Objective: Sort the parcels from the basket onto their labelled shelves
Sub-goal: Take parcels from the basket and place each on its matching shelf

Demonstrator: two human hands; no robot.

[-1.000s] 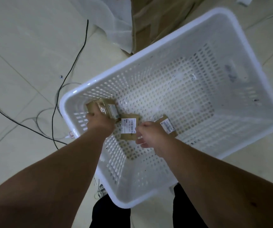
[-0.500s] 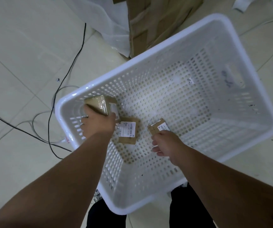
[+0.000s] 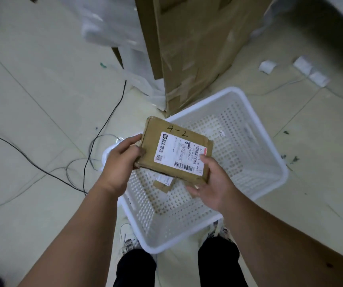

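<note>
A brown cardboard parcel [image 3: 172, 139] with a white shipping label and "4-2" handwritten on top is held above the white perforated basket [image 3: 269, 162]. My left hand [image 3: 123, 162] grips its left end, thumb on top. My right hand [image 3: 212, 181] holds its lower right corner, thumb on the label; a second small parcel may be under those fingers, but I cannot tell. One small labelled parcel [image 3: 164, 182] lies on the basket floor, partly hidden under the held one.
A tall taped cardboard box [image 3: 191, 48] stands just behind the basket, with white plastic wrap [image 3: 114, 27] to its left. Black and grey cables [image 3: 96, 141] run across the tiled floor on the left. Paper scraps [image 3: 309, 69] lie at the right. My feet are below the basket.
Both hands rose out of the basket. The parcel from the left hand is now held up by both hands, label up. The camera pulled back and the basket looks smaller.
</note>
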